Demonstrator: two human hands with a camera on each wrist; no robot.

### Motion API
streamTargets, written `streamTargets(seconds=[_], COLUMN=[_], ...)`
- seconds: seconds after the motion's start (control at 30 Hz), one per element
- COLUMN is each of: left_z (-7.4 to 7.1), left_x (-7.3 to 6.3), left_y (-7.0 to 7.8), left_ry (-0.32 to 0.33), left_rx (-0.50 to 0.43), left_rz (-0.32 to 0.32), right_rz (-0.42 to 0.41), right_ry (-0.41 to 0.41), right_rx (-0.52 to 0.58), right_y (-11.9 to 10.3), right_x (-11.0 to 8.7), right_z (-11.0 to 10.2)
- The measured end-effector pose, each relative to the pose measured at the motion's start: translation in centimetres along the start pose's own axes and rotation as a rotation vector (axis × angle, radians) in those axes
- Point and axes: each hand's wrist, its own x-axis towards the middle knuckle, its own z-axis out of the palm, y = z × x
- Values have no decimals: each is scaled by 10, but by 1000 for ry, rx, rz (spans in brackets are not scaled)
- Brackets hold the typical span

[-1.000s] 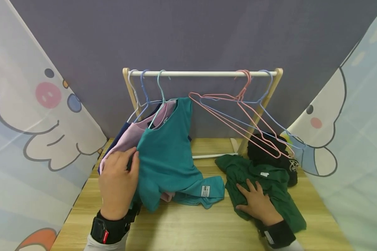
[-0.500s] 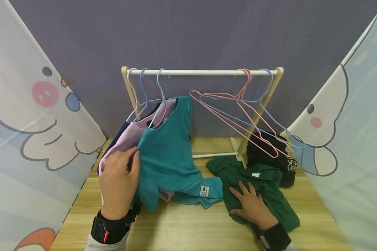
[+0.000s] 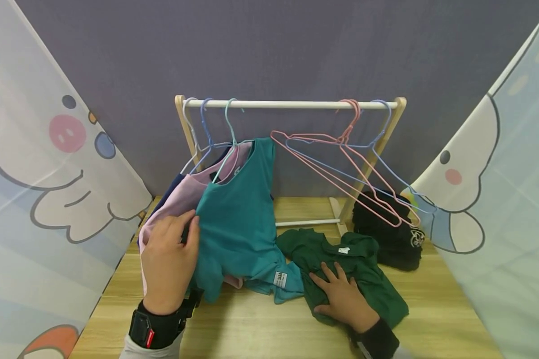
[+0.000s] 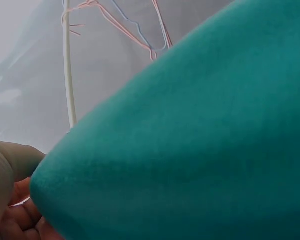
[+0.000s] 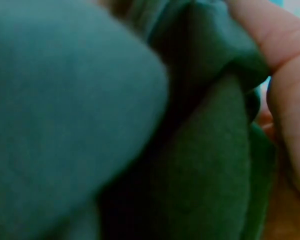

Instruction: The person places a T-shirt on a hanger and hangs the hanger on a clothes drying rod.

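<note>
My left hand (image 3: 168, 259), loosely bent, rests at the left edge of a teal shirt (image 3: 238, 219) on a mint hanger (image 3: 231, 124). The left wrist view has that shirt's cloth (image 4: 180, 135) filling most of the frame, beside my thumb and bent fingers. With fingers spread, my right hand (image 3: 343, 301) lies on a dark green shirt (image 3: 382, 286) flat on the table. Its collar tag (image 3: 344, 250) faces up, and its left side meets the teal shirt's labelled hem. Bunched green cloth (image 5: 205, 170) hides most of my fingers in the right wrist view.
Behind stands a clothes rack (image 3: 292, 104) with a white bar. A pink shirt (image 3: 179, 199) and a navy garment hang left of the teal one. Pink hangers (image 3: 348, 137) and a blue hanger (image 3: 379, 142) hang bare at right, above a folded black garment (image 3: 386, 239).
My right hand has slid left across the table, and the green shirt has moved with it, nudging the teal hem leftward. My left hand has stayed put.
</note>
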Motion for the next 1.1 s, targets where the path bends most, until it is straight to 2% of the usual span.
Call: streamTargets(seconds=[0.3, 0.47, 0.6, 0.83, 1.1], left_z=[-1, -1, -1, -2, -3], left_x=[1, 2, 3, 5, 5], left_y=[-2, -7, -9, -14, -13], left_ry=[25, 15, 31, 25, 40], left_rx=[-11, -22, -48, -20, -18], left_rz=[-4, -19, -39, -47, -54], right_rz=[-92, -153, -191, -282, -327], right_ry=[-7, -24, -42, -47, -43], right_rx=[-14, -5, -12, -51, -97], right_y=[-19, -25, -26, -26, -26], right_x=[13, 17, 19, 16, 8], right_z=[11, 13, 12, 6, 2])
